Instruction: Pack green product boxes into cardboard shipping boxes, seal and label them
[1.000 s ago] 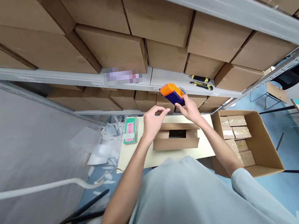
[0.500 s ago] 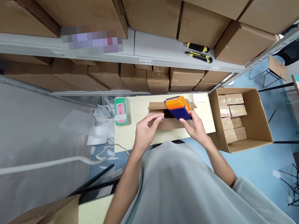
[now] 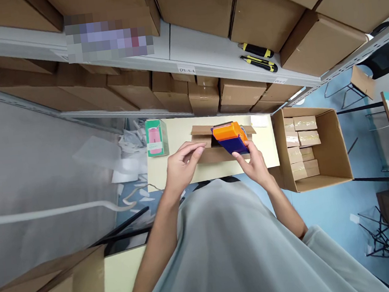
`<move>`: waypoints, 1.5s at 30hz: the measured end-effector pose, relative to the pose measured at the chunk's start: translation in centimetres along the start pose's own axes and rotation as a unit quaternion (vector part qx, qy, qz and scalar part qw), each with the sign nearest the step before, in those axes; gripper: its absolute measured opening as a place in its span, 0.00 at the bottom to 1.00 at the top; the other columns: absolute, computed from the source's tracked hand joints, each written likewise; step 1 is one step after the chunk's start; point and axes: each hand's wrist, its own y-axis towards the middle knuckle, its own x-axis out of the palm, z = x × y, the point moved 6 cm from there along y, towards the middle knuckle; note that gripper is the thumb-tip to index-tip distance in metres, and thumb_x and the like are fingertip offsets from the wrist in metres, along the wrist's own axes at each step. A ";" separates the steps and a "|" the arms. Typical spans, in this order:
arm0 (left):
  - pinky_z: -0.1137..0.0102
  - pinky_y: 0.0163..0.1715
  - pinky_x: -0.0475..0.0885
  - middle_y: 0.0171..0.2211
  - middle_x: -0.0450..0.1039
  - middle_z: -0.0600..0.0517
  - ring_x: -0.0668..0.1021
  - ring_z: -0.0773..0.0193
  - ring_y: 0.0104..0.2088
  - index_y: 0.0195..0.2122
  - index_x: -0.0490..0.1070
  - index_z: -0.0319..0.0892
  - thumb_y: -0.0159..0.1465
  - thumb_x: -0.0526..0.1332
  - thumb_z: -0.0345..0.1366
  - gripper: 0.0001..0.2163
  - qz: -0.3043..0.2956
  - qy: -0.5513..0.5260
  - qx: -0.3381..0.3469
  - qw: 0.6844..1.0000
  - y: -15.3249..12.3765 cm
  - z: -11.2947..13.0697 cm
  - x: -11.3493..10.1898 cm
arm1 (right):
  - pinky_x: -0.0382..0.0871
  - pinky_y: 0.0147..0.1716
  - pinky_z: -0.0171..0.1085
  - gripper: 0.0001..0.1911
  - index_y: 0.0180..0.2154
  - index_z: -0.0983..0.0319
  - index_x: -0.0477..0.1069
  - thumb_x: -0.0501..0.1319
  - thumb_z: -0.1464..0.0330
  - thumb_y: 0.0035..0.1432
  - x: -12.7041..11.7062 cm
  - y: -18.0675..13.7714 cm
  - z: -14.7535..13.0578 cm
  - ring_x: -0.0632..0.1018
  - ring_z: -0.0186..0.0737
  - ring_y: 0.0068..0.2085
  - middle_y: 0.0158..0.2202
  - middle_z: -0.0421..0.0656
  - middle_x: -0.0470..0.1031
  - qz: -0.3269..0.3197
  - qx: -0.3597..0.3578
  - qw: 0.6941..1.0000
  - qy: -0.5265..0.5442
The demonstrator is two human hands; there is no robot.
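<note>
My right hand (image 3: 255, 166) grips an orange and blue tape dispenser (image 3: 229, 138) and holds it over a small open cardboard box (image 3: 205, 153) on a pale yellow table (image 3: 179, 133). My left hand (image 3: 182, 166) rests on the box's near left flap with its fingers curled around the flap edge. The box's flaps are spread and its dark inside shows under the dispenser.
A green and pink packet (image 3: 156, 137) lies at the table's left end. A large open carton (image 3: 324, 150) with several taped small boxes stands to the right on the blue floor. Two yellow-black utility knives (image 3: 258, 57) lie on the shelf among stacked cartons. Crumpled paper scraps (image 3: 128, 149) litter the left.
The dispenser came down from shelf height to just above the small box. My left hand moved onto the box's flap. The camera view tilted further down.
</note>
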 end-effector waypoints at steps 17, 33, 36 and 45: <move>0.62 0.44 0.85 0.48 0.82 0.45 0.84 0.57 0.43 0.47 0.86 0.46 0.68 0.67 0.55 0.19 0.010 0.061 -0.033 0.998 0.0 -7.3 -2.6 | 0.81 0.49 0.52 0.21 0.55 0.56 0.71 0.60 0.47 0.77 1.9 1.1 0.3 0.84 0.57 0.51 0.48 0.51 0.84 -0.026 -0.022 0.999 -0.042; 0.65 0.43 0.81 0.42 0.85 0.44 0.83 0.59 0.38 0.52 0.86 0.42 0.63 0.71 0.57 0.26 -0.019 0.012 -0.090 0.996 0.2 -10.2 -3.1 | 0.80 0.53 0.53 0.22 0.56 0.56 0.71 0.60 0.46 0.77 2.0 1.8 -0.4 0.83 0.57 0.53 0.50 0.52 0.84 -0.039 -0.025 0.997 -0.056; 0.64 0.43 0.81 0.41 0.85 0.44 0.83 0.58 0.38 0.51 0.86 0.41 0.61 0.71 0.60 0.28 -0.028 0.007 -0.101 0.994 0.2 -10.4 -3.2 | 0.80 0.52 0.52 0.22 0.55 0.56 0.71 0.59 0.45 0.77 2.0 1.7 -0.5 0.83 0.57 0.52 0.49 0.52 0.84 -0.035 -0.026 0.997 -0.060; 0.61 0.48 0.82 0.47 0.86 0.42 0.83 0.56 0.42 0.53 0.85 0.41 0.58 0.75 0.62 0.32 -0.022 -0.039 -0.132 0.990 -0.1 -9.6 -3.4 | 0.80 0.51 0.53 0.25 0.55 0.56 0.71 0.58 0.43 0.77 1.8 1.1 -0.6 0.83 0.56 0.50 0.48 0.52 0.84 -0.025 -0.035 0.997 -0.066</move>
